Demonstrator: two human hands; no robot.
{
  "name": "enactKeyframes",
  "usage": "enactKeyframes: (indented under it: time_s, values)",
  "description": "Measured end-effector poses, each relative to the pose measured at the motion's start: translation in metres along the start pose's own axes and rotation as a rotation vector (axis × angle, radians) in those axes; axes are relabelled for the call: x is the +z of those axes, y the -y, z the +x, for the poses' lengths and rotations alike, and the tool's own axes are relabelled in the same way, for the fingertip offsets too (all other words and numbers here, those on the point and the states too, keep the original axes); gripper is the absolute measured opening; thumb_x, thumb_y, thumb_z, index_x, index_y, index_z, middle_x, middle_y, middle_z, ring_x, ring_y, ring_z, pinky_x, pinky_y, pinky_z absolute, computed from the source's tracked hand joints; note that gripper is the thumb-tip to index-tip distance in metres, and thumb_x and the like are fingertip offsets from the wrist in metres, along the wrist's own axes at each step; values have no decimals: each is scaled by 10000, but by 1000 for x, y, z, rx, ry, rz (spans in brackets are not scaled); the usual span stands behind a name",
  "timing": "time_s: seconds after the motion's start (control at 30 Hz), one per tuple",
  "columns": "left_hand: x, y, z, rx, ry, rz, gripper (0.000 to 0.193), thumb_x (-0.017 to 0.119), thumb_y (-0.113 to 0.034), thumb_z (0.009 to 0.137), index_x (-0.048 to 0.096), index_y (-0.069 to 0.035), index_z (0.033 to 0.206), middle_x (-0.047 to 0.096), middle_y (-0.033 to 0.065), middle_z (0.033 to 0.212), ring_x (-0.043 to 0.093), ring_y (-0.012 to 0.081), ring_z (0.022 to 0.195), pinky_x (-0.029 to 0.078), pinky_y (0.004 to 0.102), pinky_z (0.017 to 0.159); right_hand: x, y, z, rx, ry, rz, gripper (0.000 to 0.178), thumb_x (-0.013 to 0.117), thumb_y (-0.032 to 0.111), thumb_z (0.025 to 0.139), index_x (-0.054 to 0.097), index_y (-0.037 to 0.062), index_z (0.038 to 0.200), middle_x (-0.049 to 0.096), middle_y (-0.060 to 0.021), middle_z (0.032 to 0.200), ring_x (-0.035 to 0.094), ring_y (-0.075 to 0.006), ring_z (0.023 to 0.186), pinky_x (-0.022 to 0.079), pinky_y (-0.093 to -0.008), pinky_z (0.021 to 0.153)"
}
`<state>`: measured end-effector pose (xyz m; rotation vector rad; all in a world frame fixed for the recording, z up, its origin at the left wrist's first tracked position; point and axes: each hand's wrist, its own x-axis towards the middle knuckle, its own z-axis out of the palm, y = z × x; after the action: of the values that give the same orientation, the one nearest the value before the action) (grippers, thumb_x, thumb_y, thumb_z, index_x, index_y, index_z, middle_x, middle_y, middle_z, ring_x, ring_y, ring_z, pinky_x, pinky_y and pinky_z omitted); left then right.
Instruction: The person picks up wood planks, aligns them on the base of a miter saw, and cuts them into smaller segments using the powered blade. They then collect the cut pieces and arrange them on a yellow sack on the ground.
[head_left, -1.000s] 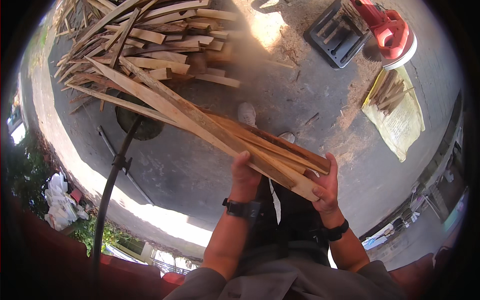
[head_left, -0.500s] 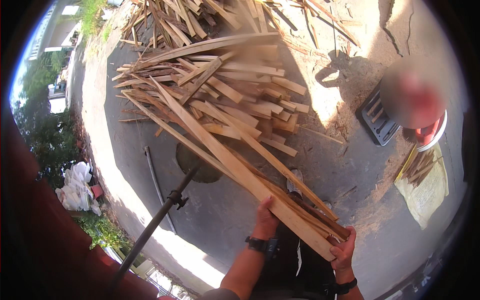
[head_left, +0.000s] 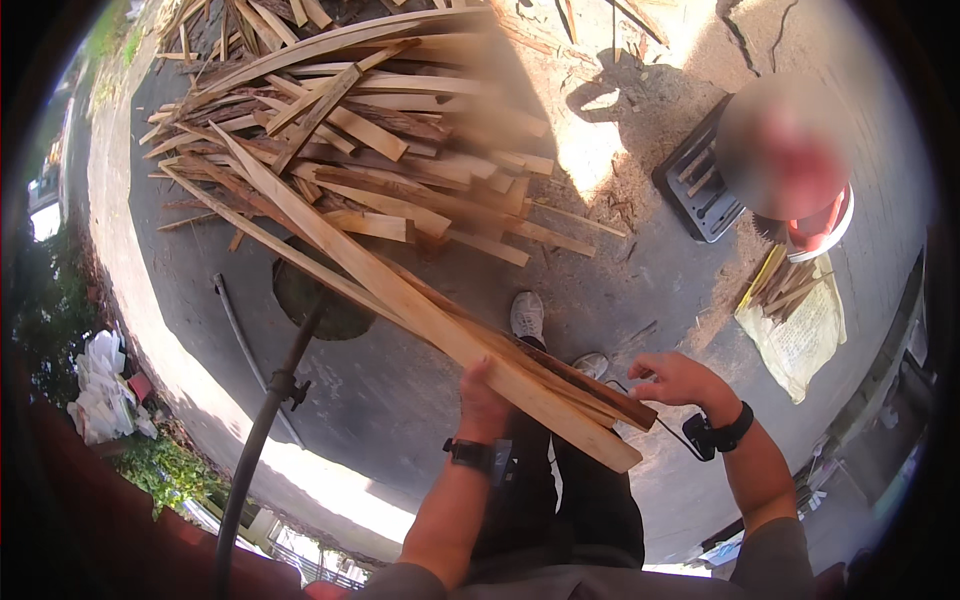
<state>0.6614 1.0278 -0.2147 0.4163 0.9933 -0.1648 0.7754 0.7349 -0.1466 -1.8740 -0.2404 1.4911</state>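
My left hand (head_left: 484, 402) is closed around a bundle of long wooden strips (head_left: 455, 335), gripping it near its lower end. The strips slope from the woodpile at the upper left down toward my legs, with a wide pale board (head_left: 560, 415) uppermost and darker, bark-edged strips beside it. My right hand (head_left: 680, 380) is off the wood, just right of the bundle's lower end, with its fingers loosely bent and apart. A thin black cable (head_left: 672, 432) runs by it from the band on my right wrist.
A large pile of wooden strips (head_left: 370, 130) covers the ground ahead. A dark pole (head_left: 262, 440) on a round base (head_left: 290, 300) stands at left, beside a thin rod (head_left: 240, 340). At right are a red machine (head_left: 822, 222), partly blurred, a black tray (head_left: 708, 205) and a yellowish sack (head_left: 800, 350) bearing wood scraps.
My right hand has let go of the bundle's end and moved right. A narrow strip on the bundle's right side is no longer there. The whole view has shifted.
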Motion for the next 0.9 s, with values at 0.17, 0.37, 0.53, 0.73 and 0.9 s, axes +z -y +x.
enactKeyframes:
  time_s: [0.17, 0.37, 0.53, 0.73, 0.9]
  values:
    - [-3, 1, 8, -30, 61, -28, 548, 629, -277, 759, 465, -3, 1205, 565, 139, 1100, 563, 299, 1032, 448, 420, 940, -26, -54, 105, -54, 25, -221, 355, 699, 263, 778, 599, 17, 1014, 651, -163, 938, 636, -292, 885, 503, -369, 763]
    - [-3, -9, -13, -31, -88, 48, 618, 638, -301, 727, 452, 20, 1221, 556, 145, 1133, 562, 292, 1055, 447, 412, 950, -42, -38, 235, -59, 50, -467, 523, 694, 278, 748, 518, 0, 1155, 619, -218, 1035, 591, -367, 996, 478, -424, 827]
    - [20, -10, -19, -166, -94, 61, 701, 660, -307, 718, 402, 15, 1285, 535, 150, 1202, 532, 287, 1123, 424, 395, 982, -14, -105, 332, 10, -301, -501, 585, 668, 214, 757, 431, -14, 1241, 528, -240, 1224, 506, -379, 1148, 451, -437, 910]
    - [20, -17, -25, -257, -108, 42, 752, 708, -323, 705, 387, 0, 1303, 526, 139, 1226, 522, 277, 1146, 421, 391, 984, 11, -118, 375, 69, -263, -484, 446, 633, 124, 771, 462, 2, 1165, 579, -238, 1082, 543, -410, 1044, 451, -458, 881]
    - [19, -16, -18, -199, -113, 74, 711, 701, -324, 715, 408, 7, 1272, 542, 141, 1187, 543, 263, 1107, 440, 381, 958, 2, -86, 296, -247, -270, -201, 436, 628, 69, 770, 458, 6, 1166, 602, -248, 995, 563, -439, 958, 463, -459, 812]
